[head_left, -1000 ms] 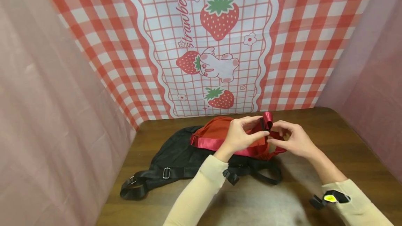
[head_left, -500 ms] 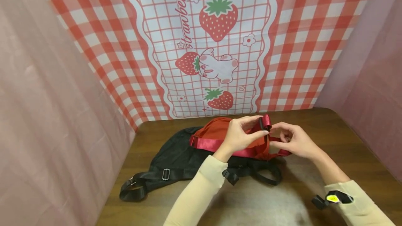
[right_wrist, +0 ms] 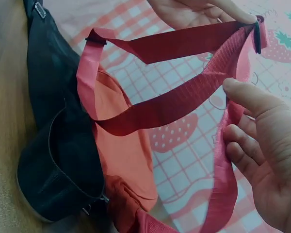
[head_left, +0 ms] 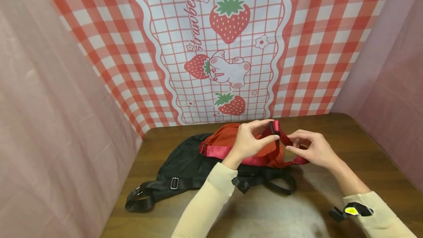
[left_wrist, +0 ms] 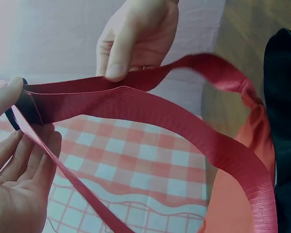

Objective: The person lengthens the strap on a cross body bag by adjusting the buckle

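An orange-red bag [head_left: 228,132] with a shiny red strap [head_left: 219,152] lies on the wooden table against a black bag [head_left: 185,159]. My left hand [head_left: 249,140] pinches a dark slider buckle [left_wrist: 28,106] on the strap between thumb and fingers, held up above the bag's right end. A loop of strap stands out past the buckle. Just to the right, my right hand [head_left: 313,148] pinches the strap, its thumb on the band in the left wrist view. Several lengths of strap run from the buckle down to the bag.
A black strap [head_left: 140,201] with a metal buckle [head_left: 174,183] trails to the table's left side. Behind the table [head_left: 264,212] stands a strawberry-print checked cloth [head_left: 228,61]. Pink curtains [head_left: 66,102] hang on both sides.
My left hand has shifted slightly left with the buckle, and my right hand slightly right. The loop past the buckle has grown smaller, and more red strap shows between the hands.
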